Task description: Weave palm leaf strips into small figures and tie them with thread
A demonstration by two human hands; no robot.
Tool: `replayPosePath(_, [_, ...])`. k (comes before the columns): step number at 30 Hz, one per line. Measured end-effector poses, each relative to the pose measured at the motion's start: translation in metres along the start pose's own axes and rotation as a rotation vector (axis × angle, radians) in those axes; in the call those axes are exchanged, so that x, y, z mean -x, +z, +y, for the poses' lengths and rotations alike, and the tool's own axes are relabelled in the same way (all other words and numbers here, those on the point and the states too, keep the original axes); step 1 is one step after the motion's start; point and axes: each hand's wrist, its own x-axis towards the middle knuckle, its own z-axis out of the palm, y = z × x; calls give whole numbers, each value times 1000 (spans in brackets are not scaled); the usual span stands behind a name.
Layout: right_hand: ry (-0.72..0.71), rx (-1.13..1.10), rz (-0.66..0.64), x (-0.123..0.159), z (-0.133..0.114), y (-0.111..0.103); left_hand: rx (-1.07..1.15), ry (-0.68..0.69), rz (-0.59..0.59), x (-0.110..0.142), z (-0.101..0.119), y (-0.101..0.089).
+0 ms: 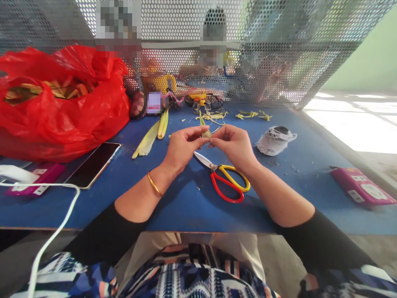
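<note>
Both my hands meet over the middle of the blue table, pinching one small folded piece of pale green husk [206, 133] between thumbs and fingers. My left hand [185, 145] grips its left side, and a pointed tip of the strip sticks up behind. From the right, my right hand [232, 144] pinches the same piece; the fingertips hide part of it. Below the hands lie scissors [214, 167] with one red and one yellow handle, blades slightly apart. Left of my left hand rest loose husk leaves [148, 140].
A red plastic bag [71, 120] of dried husks fills the left. Near it lie a phone [94, 165] and a purple packet [40, 178] under a white cable. Wrapped thread [274, 142], knotted husk pieces [248, 114] and another purple packet [362, 186] sit right. A perforated metal screen [182, 25] stands behind.
</note>
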Motion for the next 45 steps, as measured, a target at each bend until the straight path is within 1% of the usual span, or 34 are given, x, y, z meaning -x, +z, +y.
replayPosePath(5, [-5, -102, -38, -1, -4, -3, 85, -70, 3, -1, 2, 0])
replayPosePath(11, [-88, -120, -101, -1, -4, -5, 273, -238, 0, -2, 7, -1])
replayPosePath(13, [-126, -71, -108, -1, -3, -5, 304, -308, -6, -2, 9, -3])
replayPosePath(16, [-190, 60, -117, 0, -3, -5, 316, -385, -9, -3, 11, -6])
replayPosePath(20, [-251, 238, -52, 3, -7, -4, 312, -444, -16, -3, 12, -8])
replayPosePath(23, [-278, 310, -23, 4, -10, -4, 295, -464, -28, -3, 12, -9])
replayPosePath(27, [-298, 321, -51, 4, -11, -4, 270, -429, -23, -4, 11, -9])
replayPosePath(30, [-282, 298, -35, 4, -9, -4, 251, -383, 2, -3, 9, -8])
replayPosePath(33, [-231, 254, -15, 4, -6, -2, 206, -323, 24, -1, 6, -4])
replayPosePath(38, [-132, 221, -5, 3, -1, 0, 86, -165, 64, 3, 2, 1])
replayPosePath(40, [-105, 209, 5, 3, 0, 1, 46, -125, 80, 3, 1, 3])
replayPosePath(45, [-84, 174, 15, 4, 0, 2, 20, -112, 93, 5, 1, 4])
